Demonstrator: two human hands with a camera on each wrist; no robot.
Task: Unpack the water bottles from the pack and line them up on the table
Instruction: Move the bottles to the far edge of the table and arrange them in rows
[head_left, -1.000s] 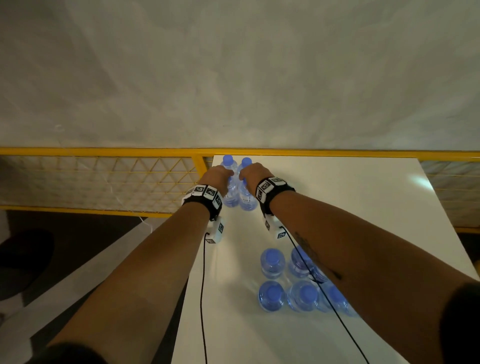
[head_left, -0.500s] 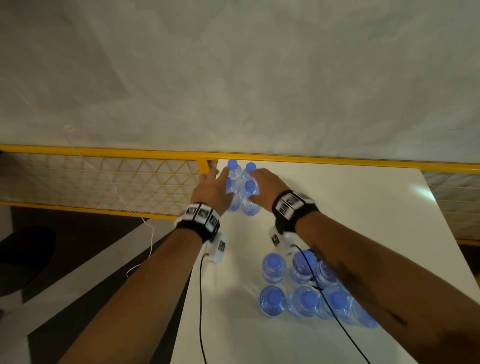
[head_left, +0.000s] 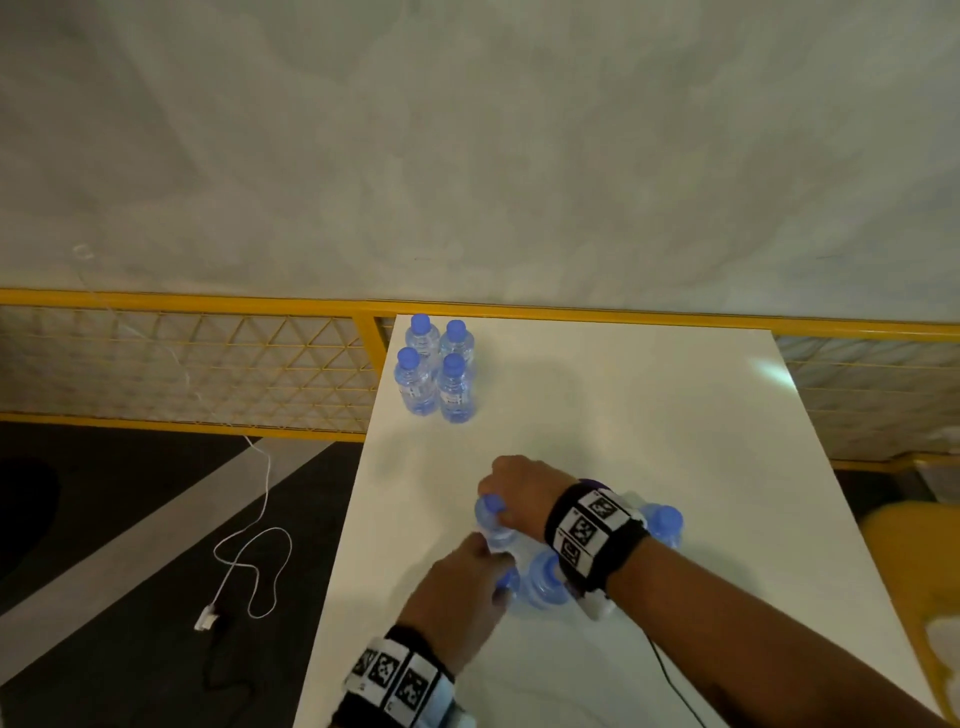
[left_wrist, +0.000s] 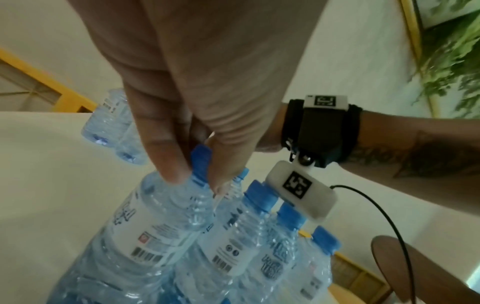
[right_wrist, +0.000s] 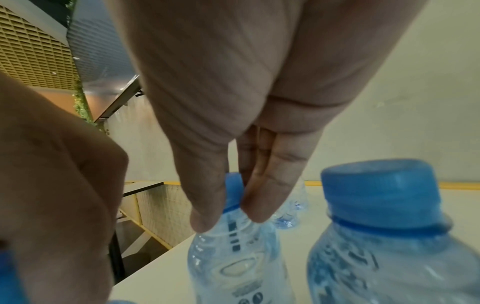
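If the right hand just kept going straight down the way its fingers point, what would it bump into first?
Nothing new: the right hand already pinches the neck of a bottle in the pack, its fingertips just under the blue cap. Going on, it would probably press onto that bottle's shoulder.

Four small clear water bottles (head_left: 435, 375) with blue caps are standing upright in a tight two-by-two bunch at the far left corner of the white table (head_left: 649, 415), right up against each other. The rest of the pack (head_left: 550, 566) sits well nearer than that corner, close to the table's left edge: same clear ribbed bottles, blue caps, white labels with barcodes, all packed shoulder to shoulder. Can't really make out any wrap on them. One bottle (left_wrist: 161, 222) on the left side leans a bit, and the far-left bottle (right_wrist: 233, 253) is up by the neck.
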